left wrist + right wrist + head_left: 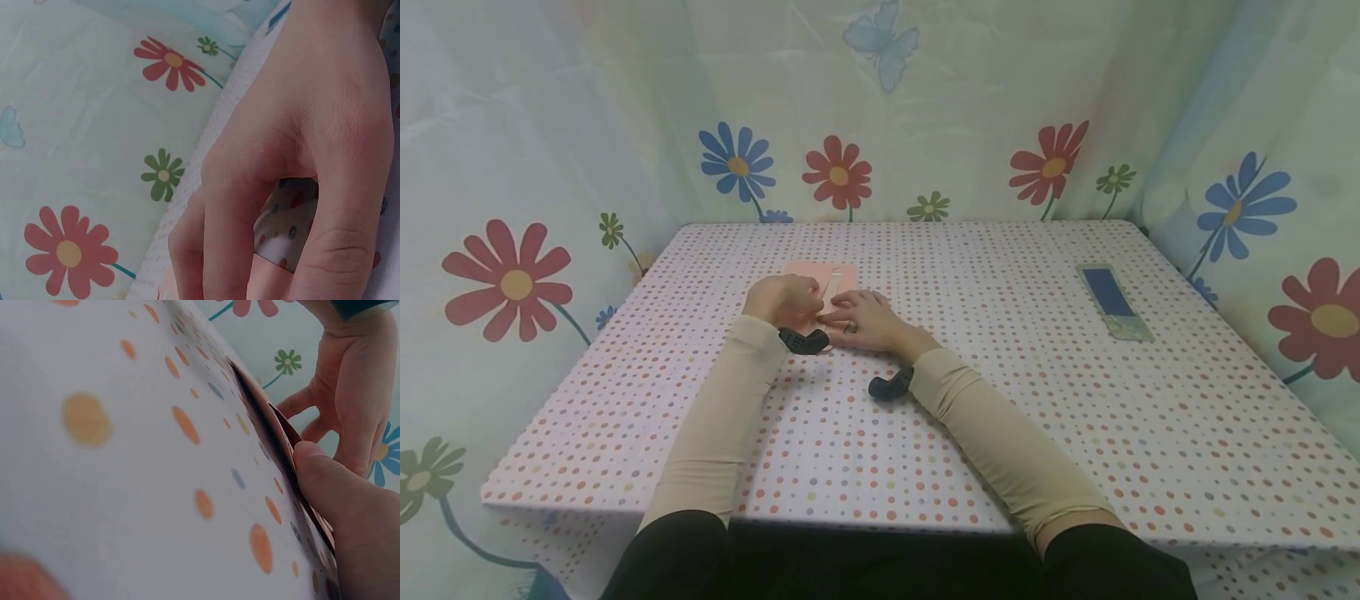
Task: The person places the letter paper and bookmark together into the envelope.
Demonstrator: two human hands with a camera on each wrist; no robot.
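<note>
A flat pink piece with a pale strip across it lies left of the table's middle. Seen edge-on in the right wrist view, it has a raised layer like a flap. My left hand bends its fingers down at the piece's left side, seemingly pinching the raised layer; its fingertips fall outside the left wrist view. My right hand, wearing a ring, lies over the right side with fingers loosely extended. Its thumb presses on the pink edge.
A flat clear-and-blue packet lies toward the right side of the table. The tablecloth is white with coloured dots. Flower-printed curtains stand behind and at both sides. Each wrist carries a dark band piece.
</note>
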